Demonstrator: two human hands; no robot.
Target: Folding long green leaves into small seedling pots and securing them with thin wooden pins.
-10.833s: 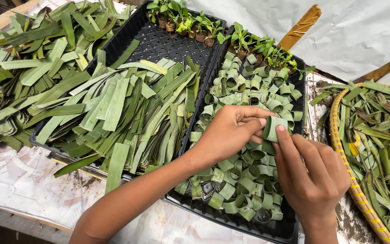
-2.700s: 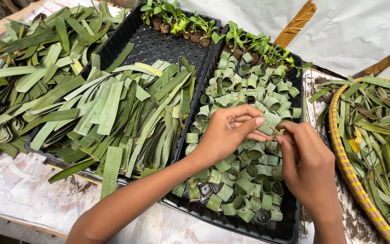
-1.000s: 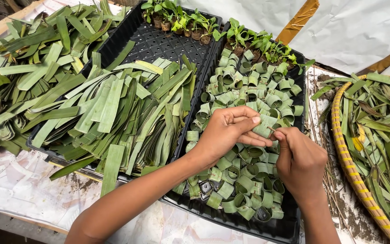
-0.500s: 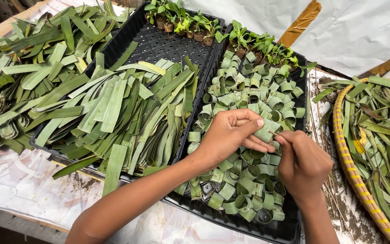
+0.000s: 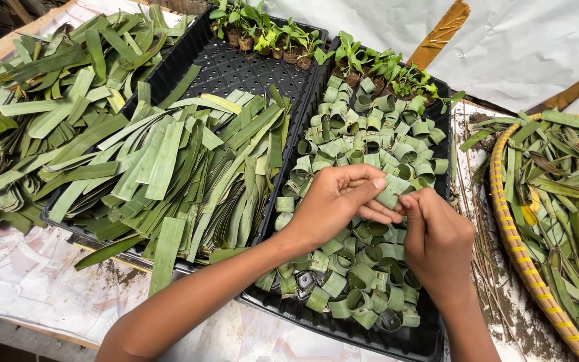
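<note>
Leaf ring (image 5: 393, 191) — clamped by left hand (image 5: 333, 204) and right hand (image 5: 437, 245) fingers, over the ring-crowded black tray (image 5: 397, 338).

The trays (image 5: 430, 335) looked like black moulded plastic, faintly glossy. Leaf strips (image 5: 169, 167) were smooth, waxy green; the rolled leaf cup (image 5: 391, 191) matt. The basket (image 5: 510, 248) showed rough woven cane. The sheet (image 5: 41, 295) underneath was crinkled, soil-smeared plastic.
</note>
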